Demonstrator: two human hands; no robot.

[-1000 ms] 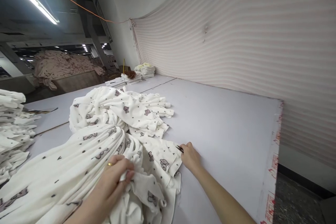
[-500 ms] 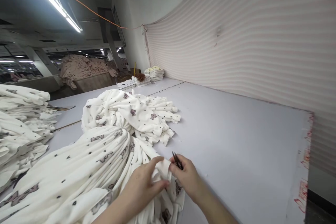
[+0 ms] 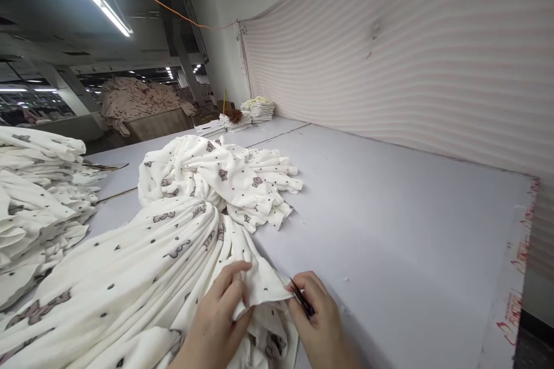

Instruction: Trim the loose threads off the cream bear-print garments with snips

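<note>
White plush fabric (image 3: 130,277) with small bear prints and dark dots spreads over the table in gathered folds, under and left of my hands. My left hand (image 3: 220,311) is closed on the fabric near its loose edge, thumb below and fingers on top. In my right hand (image 3: 318,311) I hold small black thread snips (image 3: 302,298), their points aimed up and left. My right thumb and fingertips also pinch the fabric's corner, so the edge is stretched between both hands. A bunched heap of the same fabric (image 3: 208,170) lies just beyond.
The pale table (image 3: 389,230) runs off to the right, with red marks along its edge. More white fabric (image 3: 38,202) is piled at left. Folded stacks (image 3: 257,109) stand at the far end. A striped sheet (image 3: 389,69) hangs along the right side.
My hands have moved apart, and the fabric edge, crumpled between them before, is now drawn out flat. My right hand has shifted slightly right and down with the snips. The view has tilted slightly.
</note>
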